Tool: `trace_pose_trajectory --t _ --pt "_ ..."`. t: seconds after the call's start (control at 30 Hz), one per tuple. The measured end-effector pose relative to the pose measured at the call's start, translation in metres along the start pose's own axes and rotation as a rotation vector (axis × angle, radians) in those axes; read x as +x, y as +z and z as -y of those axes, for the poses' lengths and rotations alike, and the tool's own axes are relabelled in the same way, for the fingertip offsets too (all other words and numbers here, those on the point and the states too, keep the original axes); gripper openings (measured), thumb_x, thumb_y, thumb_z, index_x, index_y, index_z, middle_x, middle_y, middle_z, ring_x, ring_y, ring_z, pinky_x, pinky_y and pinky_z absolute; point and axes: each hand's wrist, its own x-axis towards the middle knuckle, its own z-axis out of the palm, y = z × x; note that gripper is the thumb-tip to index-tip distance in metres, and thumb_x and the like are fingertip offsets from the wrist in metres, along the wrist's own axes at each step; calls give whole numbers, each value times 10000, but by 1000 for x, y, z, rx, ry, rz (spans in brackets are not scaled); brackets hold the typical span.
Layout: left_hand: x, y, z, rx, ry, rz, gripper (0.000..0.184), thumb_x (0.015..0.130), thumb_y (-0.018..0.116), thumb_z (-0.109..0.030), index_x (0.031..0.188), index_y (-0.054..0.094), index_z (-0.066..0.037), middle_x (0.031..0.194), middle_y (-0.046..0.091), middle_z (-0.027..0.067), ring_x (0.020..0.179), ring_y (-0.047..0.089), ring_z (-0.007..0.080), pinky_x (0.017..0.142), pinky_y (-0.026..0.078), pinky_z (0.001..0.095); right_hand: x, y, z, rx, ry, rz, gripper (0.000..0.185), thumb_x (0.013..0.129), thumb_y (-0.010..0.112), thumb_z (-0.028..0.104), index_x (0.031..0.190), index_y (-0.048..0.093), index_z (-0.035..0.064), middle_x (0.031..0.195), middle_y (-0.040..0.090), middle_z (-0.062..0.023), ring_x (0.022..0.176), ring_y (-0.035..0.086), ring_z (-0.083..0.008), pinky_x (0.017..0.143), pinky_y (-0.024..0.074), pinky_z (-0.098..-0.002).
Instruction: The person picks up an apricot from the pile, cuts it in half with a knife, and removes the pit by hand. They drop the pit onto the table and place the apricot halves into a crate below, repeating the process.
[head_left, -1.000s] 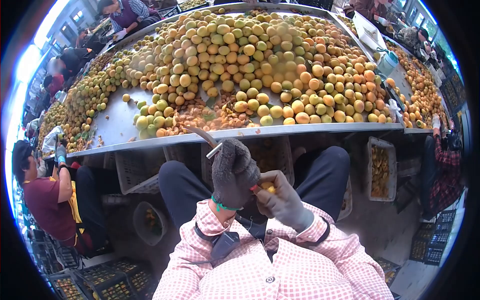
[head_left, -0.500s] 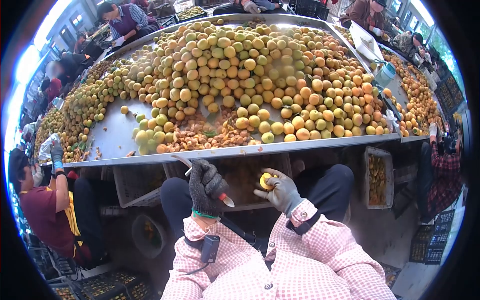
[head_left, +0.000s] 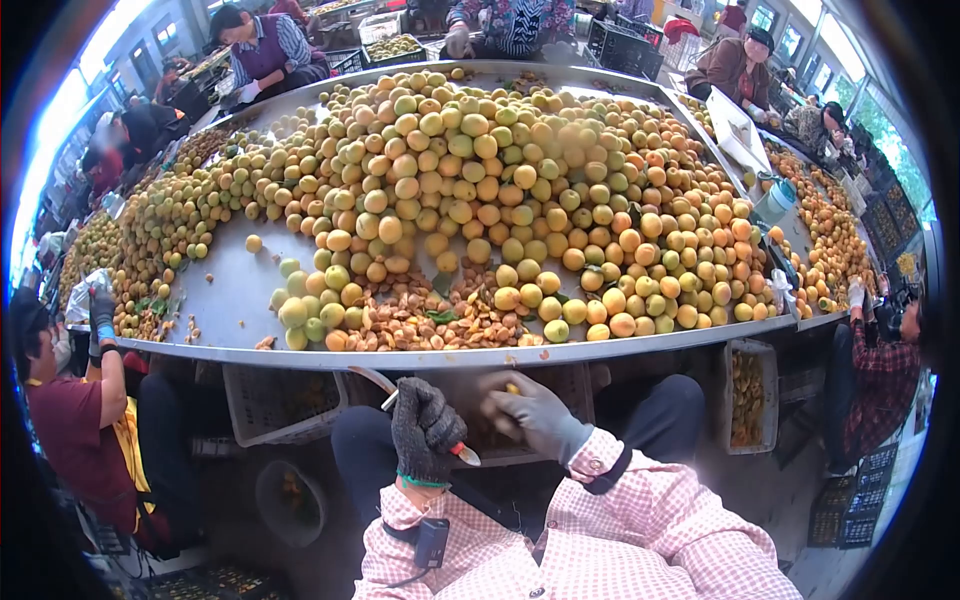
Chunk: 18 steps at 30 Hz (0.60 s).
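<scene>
My left hand (head_left: 425, 432), in a dark knitted glove, is closed round a small knife (head_left: 466, 455). Its short blade and red collar stick out at the lower right, and a pale curved end shows above my fingers. My right hand (head_left: 540, 412), in a grey glove, is curled with its fingers smeared by motion. A bit of yellow apricot (head_left: 512, 388) peeks out between them; most of it is hidden. Both hands are in front of the table edge, above my lap. Just beyond lies a heap of split apricot pieces (head_left: 430, 315) beside whole apricots (head_left: 480, 150).
The metal table (head_left: 225, 285) carries a large apricot pile. Below its edge stand crates (head_left: 750, 395) and a bucket (head_left: 290, 502). Co-workers sit at left (head_left: 80, 430), right (head_left: 880, 380) and along the far side. A white tray (head_left: 738, 130) and a blue-green bottle (head_left: 775, 203) lie at right.
My view has tilted up, so the table appears lower. My right hand has turned over and moved closer to my left; the yellow apricot, plainly visible before, is now mostly covered by fingers.
</scene>
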Motion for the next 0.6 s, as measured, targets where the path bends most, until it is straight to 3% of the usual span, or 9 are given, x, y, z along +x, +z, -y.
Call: trace_pose_trajectory --t 0.03,0.1,0.13,0.23,0.3,0.43,0.5,0.57,0.6 --pt "0 0 0 -1 -3 6 274 994 415 -347 811 485 -157 554 276 -64 385 262 42 356 239 213 7 19 19 -59 -100 47 483 946 531 169 1371 331 57 1087 559 -94 860 584 -138 722 488 -250" --pt "2 0 -1 159 40 -2 284 994 413 -348 793 462 -154 554 274 -61 386 257 46 357 230 216 31 27 41 -332 -355 179 613 947 539 182 1449 205 72 1349 414 -142 1218 437 -200 1015 369 -309" --pt "2 1 -3 174 37 -21 283 993 416 -351 800 468 -150 553 288 -55 386 259 53 361 229 223 31 36 67 -260 -308 255 643 947 541 174 1465 174 73 1451 306 -131 1324 314 -211 1093 264 -319" --pt "3 -1 -4 234 92 -35 256 970 474 -345 834 500 -130 550 299 -42 392 267 66 377 248 235 67 0 93 -565 -352 64 370 943 538 147 1294 483 44 1283 511 -48 1177 478 -170 1001 373 -295" --pt "5 -2 -6 223 83 -45 248 948 516 -344 831 501 -125 549 309 -37 392 271 74 378 251 245 94 -33 111 -601 -316 -170 306 903 587 150 1194 559 60 1193 580 -51 1110 531 -163 955 403 -281" --pt "12 -2 -1 220 38 -61 210 918 570 -293 830 516 -111 548 343 -16 393 295 92 382 261 253 140 -84 162 -1540 -779 -590 397 806 686 215 1169 575 98 1233 547 -116 1166 504 -279 991 399 -354" --pt "17 -2 3 279 -58 -120 189 921 565 -252 826 522 -95 551 360 -6 395 304 94 384 270 249 166 -90 184 -1582 -762 -533 406 813 655 335 1151 591 119 1333 468 -133 1206 459 -315 997 395 -401" --pt "24 -7 8 259 -73 -132 164 917 564 -215 836 535 -75 556 380 3 398 305 96 387 278 247 188 -80 193 -1677 -334 -549 442 813 619 440 1153 597 159 1400 391 -143 1234 430 -331 1030 357 -403" --pt "25 -8 9 271 -102 -127 162 915 568 -212 846 539 -69 556 385 4 401 310 97 387 280 246 194 -76 185 -1896 -318 -614 483 787 604 514 1152 599 197 1421 350 -145 1202 442 -340 999 366 -419"
